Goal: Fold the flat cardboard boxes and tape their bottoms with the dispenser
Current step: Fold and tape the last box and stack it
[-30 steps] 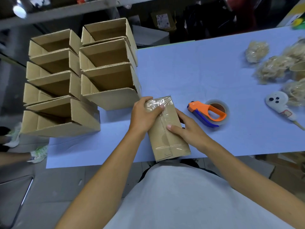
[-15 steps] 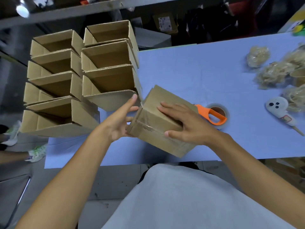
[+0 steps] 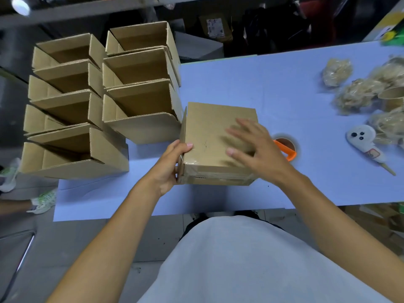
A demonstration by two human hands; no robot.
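Box: a folded cardboard box (image 3: 218, 136) lies on its side on the blue table (image 3: 273, 88), near the near edge and just right of the stacked boxes. One broad plain face is turned up. The taped end faces the person, with clear tape shining along its near edge.
Left hand: the left hand (image 3: 169, 169) grasps the box's near left corner, thumb on the top face, the other fingers curled round the side.
Right hand: the right hand (image 3: 255, 149) lies over the right part of the top face with fingers spread and fairly straight, clasping nothing. It is blurred, so whether the fingers press on the cardboard or hang just above it is hard to say.
Dispenser: the orange tape dispenser (image 3: 286, 149) with its roll lies on the table just right of the box, mostly hidden behind the right hand.
Finished boxes: open folded boxes (image 3: 140, 101) stand in two stacks at the left end of the table, mouths turned up and away. The left stack overhangs the table's left edge.
Right side: clear bags of pale straw-like stuffing (image 3: 336, 72) lie at the far right. Nearer sits a white ghost-shaped toy (image 3: 363, 138) on a stick.
Floor: at the far left, someone's sneakers (image 3: 43, 200) show on the grey floor.
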